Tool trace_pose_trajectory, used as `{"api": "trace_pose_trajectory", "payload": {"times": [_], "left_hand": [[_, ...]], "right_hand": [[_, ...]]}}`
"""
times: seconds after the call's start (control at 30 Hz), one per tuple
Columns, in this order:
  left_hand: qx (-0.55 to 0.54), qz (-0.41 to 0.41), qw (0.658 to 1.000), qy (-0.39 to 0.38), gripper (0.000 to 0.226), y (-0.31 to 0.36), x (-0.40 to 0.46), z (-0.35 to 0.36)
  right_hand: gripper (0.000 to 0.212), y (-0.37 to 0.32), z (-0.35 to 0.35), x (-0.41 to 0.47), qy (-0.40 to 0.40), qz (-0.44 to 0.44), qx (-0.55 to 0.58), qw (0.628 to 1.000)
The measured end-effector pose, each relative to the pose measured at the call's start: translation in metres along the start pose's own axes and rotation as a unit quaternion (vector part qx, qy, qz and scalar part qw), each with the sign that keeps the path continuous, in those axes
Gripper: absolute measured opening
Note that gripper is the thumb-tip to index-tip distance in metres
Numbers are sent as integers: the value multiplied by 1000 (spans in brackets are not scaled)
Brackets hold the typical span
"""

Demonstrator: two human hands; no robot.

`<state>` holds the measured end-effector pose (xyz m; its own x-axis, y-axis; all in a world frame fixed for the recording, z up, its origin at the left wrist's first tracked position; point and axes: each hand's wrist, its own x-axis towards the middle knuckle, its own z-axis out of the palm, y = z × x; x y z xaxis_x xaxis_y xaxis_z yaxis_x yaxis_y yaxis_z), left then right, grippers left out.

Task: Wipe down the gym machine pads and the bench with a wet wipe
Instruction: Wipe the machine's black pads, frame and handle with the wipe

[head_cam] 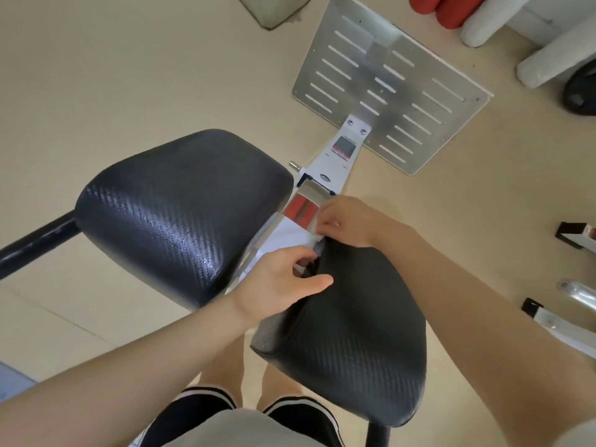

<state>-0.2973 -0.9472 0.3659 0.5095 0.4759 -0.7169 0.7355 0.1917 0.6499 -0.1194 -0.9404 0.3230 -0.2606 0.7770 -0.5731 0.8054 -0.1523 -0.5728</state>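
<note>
Both hands pinch the white wet wipe [301,235] between the two pads: left hand [283,279] near, right hand [351,221] far. Stretched over the right pad [348,333] edge, it might tear or slip.

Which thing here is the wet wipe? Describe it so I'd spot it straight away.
Start at the two black pads: the left pad and the right pad. In the gap between them, over the white frame, both hands meet: the left hand and the right hand. The wet wipe is the thin white sheet stretched between their fingers, soft and matte, unlike the shiny metal around it.
</note>
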Motion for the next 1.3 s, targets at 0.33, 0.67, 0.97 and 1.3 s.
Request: {"api": "trace_pose_trajectory", "payload": {"times": [0.33,0.67,0.97,1.3], "left_hand": [[21,-19,998,-51,55,21,43,5],[46,-45,995,-78,62,26,53,5],[78,-29,995,-56,61,29,51,10],[5,-22,999,-47,51,19,50,15]], "right_hand": [[31,84,21,-11,141,284,255,914],[35,71,25,-5,152,255,277,914],[31,117,69,-86,243,372,380,811],[32,94,106,-111,343,373,674,538]]}}
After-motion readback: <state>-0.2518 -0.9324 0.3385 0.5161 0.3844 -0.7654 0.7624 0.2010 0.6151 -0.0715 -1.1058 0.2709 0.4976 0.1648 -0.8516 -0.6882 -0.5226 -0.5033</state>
